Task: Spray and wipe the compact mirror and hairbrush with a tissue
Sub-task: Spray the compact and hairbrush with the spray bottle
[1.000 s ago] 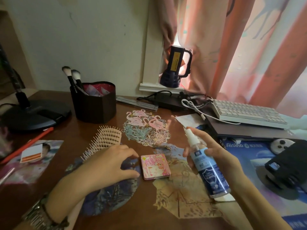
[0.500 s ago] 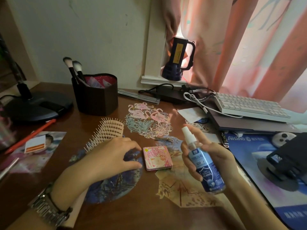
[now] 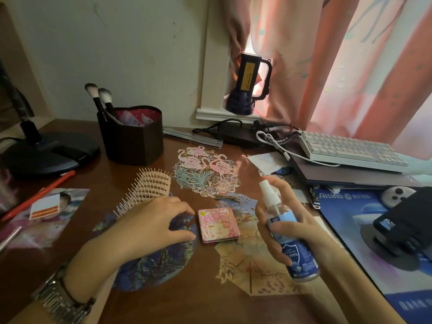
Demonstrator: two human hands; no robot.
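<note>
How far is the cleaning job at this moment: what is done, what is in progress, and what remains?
Done: only the pick-up; the right hand holds the spray bottle. In progress: the left hand reaches with open fingers toward the closed compact mirror, not clearly touching it. Left: spraying and wiping the mirror and the hairbrush; no tissue is in either hand.

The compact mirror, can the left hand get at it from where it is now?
Probably yes. The left hand hovers open just beside the closed compact mirror, fingertips short of its edge, with only bare desk between them. The right hand holds the spray bottle off to the other side.
</note>
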